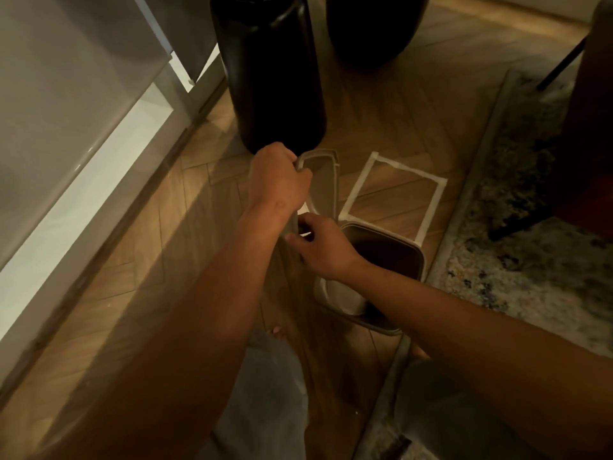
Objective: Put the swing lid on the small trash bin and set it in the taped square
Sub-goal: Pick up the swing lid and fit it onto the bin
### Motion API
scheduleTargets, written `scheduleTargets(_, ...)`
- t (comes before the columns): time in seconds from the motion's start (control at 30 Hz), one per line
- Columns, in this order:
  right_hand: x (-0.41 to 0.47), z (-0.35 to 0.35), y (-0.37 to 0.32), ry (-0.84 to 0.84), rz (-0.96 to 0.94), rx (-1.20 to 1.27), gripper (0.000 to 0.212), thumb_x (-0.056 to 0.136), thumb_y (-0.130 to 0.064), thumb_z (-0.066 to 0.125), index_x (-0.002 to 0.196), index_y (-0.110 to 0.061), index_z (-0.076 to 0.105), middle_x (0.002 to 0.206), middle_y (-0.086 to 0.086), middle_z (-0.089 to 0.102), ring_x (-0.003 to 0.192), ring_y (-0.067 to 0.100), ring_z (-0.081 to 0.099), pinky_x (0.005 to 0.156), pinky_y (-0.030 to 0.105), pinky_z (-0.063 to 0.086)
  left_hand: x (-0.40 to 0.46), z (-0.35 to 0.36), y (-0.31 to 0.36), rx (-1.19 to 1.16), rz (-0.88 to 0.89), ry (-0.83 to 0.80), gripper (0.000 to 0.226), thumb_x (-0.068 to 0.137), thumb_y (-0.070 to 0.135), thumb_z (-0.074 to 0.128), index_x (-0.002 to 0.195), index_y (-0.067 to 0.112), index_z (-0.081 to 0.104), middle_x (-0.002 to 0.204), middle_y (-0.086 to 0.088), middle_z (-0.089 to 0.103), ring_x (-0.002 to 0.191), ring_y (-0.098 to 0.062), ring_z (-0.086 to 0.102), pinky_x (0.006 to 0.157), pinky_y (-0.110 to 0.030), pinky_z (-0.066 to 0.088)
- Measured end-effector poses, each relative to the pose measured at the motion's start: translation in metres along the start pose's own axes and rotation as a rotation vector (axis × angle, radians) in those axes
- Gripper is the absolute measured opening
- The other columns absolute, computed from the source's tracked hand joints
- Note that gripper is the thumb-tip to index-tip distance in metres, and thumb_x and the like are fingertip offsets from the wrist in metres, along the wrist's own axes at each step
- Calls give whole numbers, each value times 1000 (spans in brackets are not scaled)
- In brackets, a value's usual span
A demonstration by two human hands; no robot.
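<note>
Both hands hold the beige swing lid (323,184), tilted on edge above the floor. My left hand (278,180) grips its far left corner. My right hand (318,245) pinches its near edge. The small beige trash bin (416,252) stands open on the wooden floor just right of and below my right hand, with my right forearm crossing over its mouth. A square of white tape (396,194) is marked on the floor just beyond the bin; nothing stands inside it.
A tall black cylinder (272,71) stands right behind the lid, with a round dark vessel (371,28) to its right. White cabinets (73,104) run along the left. A patterned rug (530,227) and a dark chair leg (517,224) lie on the right.
</note>
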State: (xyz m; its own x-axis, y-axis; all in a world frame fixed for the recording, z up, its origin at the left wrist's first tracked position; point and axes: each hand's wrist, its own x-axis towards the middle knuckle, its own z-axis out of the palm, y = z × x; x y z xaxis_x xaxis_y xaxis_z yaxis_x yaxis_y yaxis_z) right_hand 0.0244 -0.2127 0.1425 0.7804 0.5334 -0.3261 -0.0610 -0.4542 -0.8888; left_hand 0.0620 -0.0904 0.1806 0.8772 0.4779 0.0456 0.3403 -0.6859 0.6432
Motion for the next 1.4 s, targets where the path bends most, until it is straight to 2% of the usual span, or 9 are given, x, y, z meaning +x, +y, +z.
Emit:
scheduleTargets(0.13, 1, 2, -4, 12, -10, 2, 23, 101, -19, 62, 115, -3, 68, 105, 9, 72, 83, 20, 67, 75, 40, 57, 0, -10, -10, 51, 15, -47, 14, 86, 33, 72, 97, 34, 64, 80, 21, 57, 64, 5, 53, 55, -12, 34)
scheduleTargets(0.33, 4, -2, -12, 14, -20, 14, 12, 101, -13, 59, 93, -7, 66, 78, 1, 62, 67, 14, 59, 61, 33, 49, 8, -20, -25, 9, 35, -94, 38, 87, 43, 71, 121, 27, 68, 121, 6, 63, 100, -3, 58, 71, -10, 37)
scheduleTargets(0.43, 7, -8, -15, 20, -34, -19, 24, 102, -17, 59, 78, -22, 58, 68, -8, 56, 58, -1, 54, 56, 22, 41, 11, -23, -30, -56, 14, -131, 48, 86, 50, 69, 126, 26, 65, 124, 3, 61, 113, -11, 58, 94, -29, 49)
scheduleTargets(0.63, 12, -39, -27, 58, -26, 157, 20, 104, -15, 53, 114, -14, 71, 102, 4, 77, 97, 20, 73, 83, 40, 59, 15, -27, -35, -214, -51, -84, 61, 89, 57, 62, 139, 24, 54, 136, 0, 54, 122, -14, 53, 99, -32, 49)
scheduleTargets(0.73, 9, -62, -32, 123, -59, 208, 21, 103, -17, 54, 109, -27, 72, 97, -7, 79, 92, 8, 74, 77, 26, 57, 16, -26, -38, -364, -97, -133, 76, 90, 66, 51, 152, 26, 35, 150, -1, 44, 132, -18, 48, 103, -37, 47)
scheduleTargets(0.83, 5, -86, -33, 185, -25, 319, 26, 103, -18, 53, 124, -18, 69, 99, -6, 78, 88, 7, 74, 74, 25, 57, 14, -23, -38, -485, -172, -136, 85, 89, 74, 42, 158, 32, 16, 161, 0, 31, 143, -20, 37, 112, -48, 38)
scheduleTargets(1.17, -17, -143, -20, 247, 114, 840, 37, 107, -12, 40, 139, -15, 59, 125, 9, 73, 114, 23, 71, 84, 35, 60, 4, -2, -41, -527, -355, -512, 96, 79, 89, 30, 156, 33, 26, 151, 3, 45, 134, -26, 45, 109, -51, 37)
scheduleTargets(1.3, -23, -146, -4, 212, 195, 858, 39, 108, -10, 36, 141, -14, 59, 123, 10, 73, 107, 22, 73, 77, 35, 60, 5, 2, -43, -656, -439, -705, 95, 67, 92, 47, 147, 42, 37, 115, 15, 62, 108, -17, 58, 84, -45, 49)
scheduleTargets(1.4, -30, -149, 10, 197, 238, 679, 37, 108, -11, 38, 137, -16, 62, 111, 8, 76, 93, 19, 74, 71, 35, 60, 5, 9, -43, -584, -429, -762, 93, 58, 96, 50, 134, 41, 50, 118, 13, 66, 110, -16, 60, 81, -40, 50)
